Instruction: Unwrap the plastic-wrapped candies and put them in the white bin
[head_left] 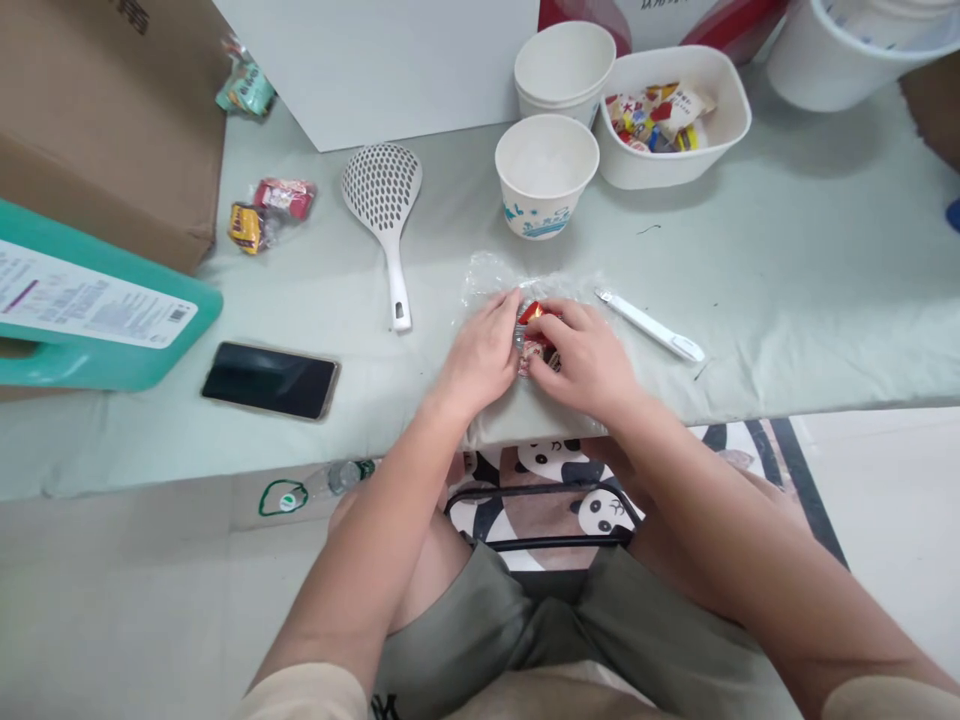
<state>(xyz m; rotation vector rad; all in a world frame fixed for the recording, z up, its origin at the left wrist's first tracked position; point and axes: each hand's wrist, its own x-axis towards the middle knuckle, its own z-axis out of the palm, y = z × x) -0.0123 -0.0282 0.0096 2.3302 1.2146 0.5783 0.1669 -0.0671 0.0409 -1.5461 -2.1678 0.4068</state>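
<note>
A small cluster of wrapped candies [531, 355], red and brown, lies between my two hands at the table's front edge. My left hand [482, 350] is cupped against its left side, fingers pressed together. From the right, my right hand [585, 355] curls over the candies, thumb and fingers bent onto the wrappers. A crumpled clear plastic sheet or bag [487, 277] spreads under and behind both hands. Just right of them lies a slim white-handled tool [652, 328], perhaps a cutter. Behind the hands stands a white paper cup [546, 180] with blue print.
A white skimmer [394, 235] and a phone [271, 380] lie to the left, near wrapped snacks [281, 200] and a green jug [180, 320]. At the back are stacked cups [564, 65], a white tub [675, 170] of packets and a white bucket [814, 60].
</note>
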